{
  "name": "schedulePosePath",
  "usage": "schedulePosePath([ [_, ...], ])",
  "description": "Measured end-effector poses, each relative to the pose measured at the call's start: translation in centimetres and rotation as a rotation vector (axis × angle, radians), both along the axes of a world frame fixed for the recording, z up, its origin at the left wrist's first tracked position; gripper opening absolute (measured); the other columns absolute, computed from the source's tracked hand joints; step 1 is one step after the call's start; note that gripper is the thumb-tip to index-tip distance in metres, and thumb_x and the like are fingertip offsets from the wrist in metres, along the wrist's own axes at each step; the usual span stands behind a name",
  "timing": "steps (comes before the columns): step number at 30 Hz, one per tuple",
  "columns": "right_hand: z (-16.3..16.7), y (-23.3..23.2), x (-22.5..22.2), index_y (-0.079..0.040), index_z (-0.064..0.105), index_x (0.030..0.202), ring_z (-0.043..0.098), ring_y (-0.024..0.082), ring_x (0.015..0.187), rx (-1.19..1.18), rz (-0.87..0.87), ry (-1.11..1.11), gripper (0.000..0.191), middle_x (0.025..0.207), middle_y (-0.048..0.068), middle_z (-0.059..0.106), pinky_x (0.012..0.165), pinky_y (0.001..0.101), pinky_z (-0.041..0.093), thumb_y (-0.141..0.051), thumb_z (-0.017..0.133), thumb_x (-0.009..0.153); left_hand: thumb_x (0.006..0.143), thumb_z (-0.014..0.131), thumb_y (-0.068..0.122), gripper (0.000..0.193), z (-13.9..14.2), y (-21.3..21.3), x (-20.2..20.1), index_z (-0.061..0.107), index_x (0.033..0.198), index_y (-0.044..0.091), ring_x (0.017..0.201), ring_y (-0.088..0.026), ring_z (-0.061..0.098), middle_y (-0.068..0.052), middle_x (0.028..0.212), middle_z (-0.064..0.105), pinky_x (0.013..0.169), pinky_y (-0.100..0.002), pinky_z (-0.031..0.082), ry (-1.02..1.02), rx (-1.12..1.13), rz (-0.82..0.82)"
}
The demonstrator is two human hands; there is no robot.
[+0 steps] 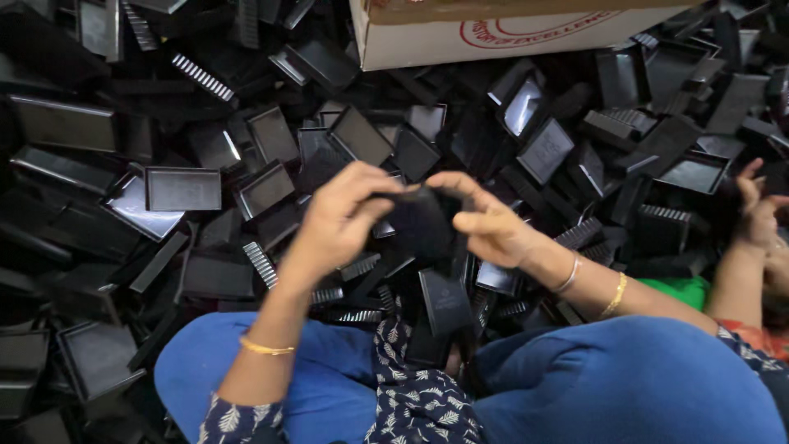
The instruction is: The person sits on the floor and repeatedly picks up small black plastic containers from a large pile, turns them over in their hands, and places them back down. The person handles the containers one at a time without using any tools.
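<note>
Fingers (374, 197) of the left hand (337, 218) and those of the right hand (485, 222) are closed from either side on one small black plastic piece (421, 218), held up between them above the blue-clad knees (575, 378). Around that piece, the heap of black plastic trays (185, 189) and ribbed parts lies loose on every side, so most of the sorting looks undone. Beyond the piece stands a cardboard box (427, 41); far right of it another person's hand (756, 210) reaches in.
</note>
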State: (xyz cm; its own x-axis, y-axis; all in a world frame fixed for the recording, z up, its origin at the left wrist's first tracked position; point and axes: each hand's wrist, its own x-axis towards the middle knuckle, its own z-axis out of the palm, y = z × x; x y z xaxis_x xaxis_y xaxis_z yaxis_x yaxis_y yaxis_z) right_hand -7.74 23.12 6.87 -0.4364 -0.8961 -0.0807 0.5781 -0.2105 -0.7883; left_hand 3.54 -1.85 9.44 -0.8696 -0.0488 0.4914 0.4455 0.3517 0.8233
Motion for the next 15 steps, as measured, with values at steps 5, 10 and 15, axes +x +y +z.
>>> schedulePosePath([
  [5,-0.7,-0.1,0.2,-0.011,0.038,0.151,0.052,0.023,0.133,0.031,-0.111,0.069,0.069,0.147,0.008,0.049,0.112,0.0406,0.045,-0.009,0.074,0.092,0.087,0.077,0.012,0.047,-3.2,5.0,-1.4,0.058,0.130,0.009,0.111,-0.028,0.064,-0.015,0.138,0.051,0.095,-0.037,0.055,-0.050,0.219,0.082],
  [10,-1.1,-0.5,0.5,-0.012,0.032,0.154,0.046,0.024,0.140,0.032,-0.239,0.277,0.074,0.154,0.009,0.043,0.117,0.0400,0.041,-0.004,0.073,0.093,0.079,0.089,0.023,0.064,-4.7,5.1,-1.3,0.057,0.132,0.008,0.134,-0.036,0.051,-0.019,0.142,0.051,0.110,-0.042,0.045,-0.022,-0.023,0.035],
  [15,-0.6,-0.8,0.7,-0.012,0.033,0.155,0.043,0.026,0.149,0.000,-0.297,0.598,0.078,0.160,0.013,0.041,0.126,0.0410,0.038,-0.005,0.078,0.091,0.073,0.092,0.023,0.067,-4.9,5.2,-1.5,0.057,0.130,0.011,0.128,-0.032,0.054,-0.016,0.134,0.052,0.109,-0.041,0.048,0.064,0.066,0.075],
])
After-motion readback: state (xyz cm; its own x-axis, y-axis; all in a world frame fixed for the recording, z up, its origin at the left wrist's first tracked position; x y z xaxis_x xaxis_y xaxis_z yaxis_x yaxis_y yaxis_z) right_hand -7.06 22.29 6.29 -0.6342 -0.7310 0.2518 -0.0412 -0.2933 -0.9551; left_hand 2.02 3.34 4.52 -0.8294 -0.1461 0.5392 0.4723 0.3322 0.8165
